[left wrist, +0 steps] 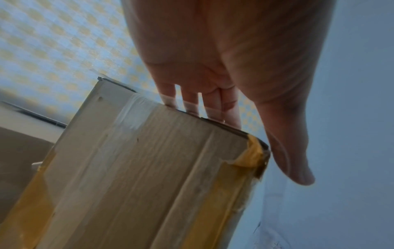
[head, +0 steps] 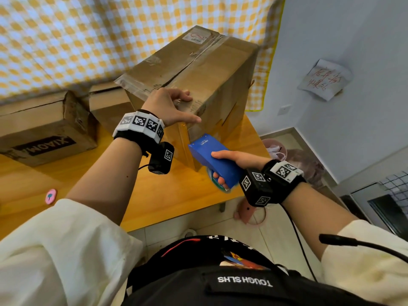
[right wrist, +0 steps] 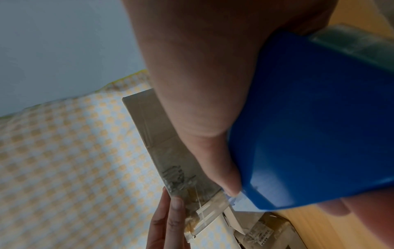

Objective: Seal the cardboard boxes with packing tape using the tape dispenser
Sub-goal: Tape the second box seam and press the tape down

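A tall cardboard box stands on the wooden table, old tape across its top seam. My left hand lies on its near top corner with the fingers straight over the top edge and the thumb stretched out to the side. My right hand grips a blue tape dispenser whose front end is against the box's near vertical corner, below the left hand. A strip of clear tape runs from the dispenser to that corner. Yellowish tape covers the corner.
Two lower cardboard boxes stand to the left, one printed XIAOMI and one behind it. A checked cloth hangs behind them. A small pink disc lies near the table's front left. A pink bin and a pink toy are on the floor to the right.
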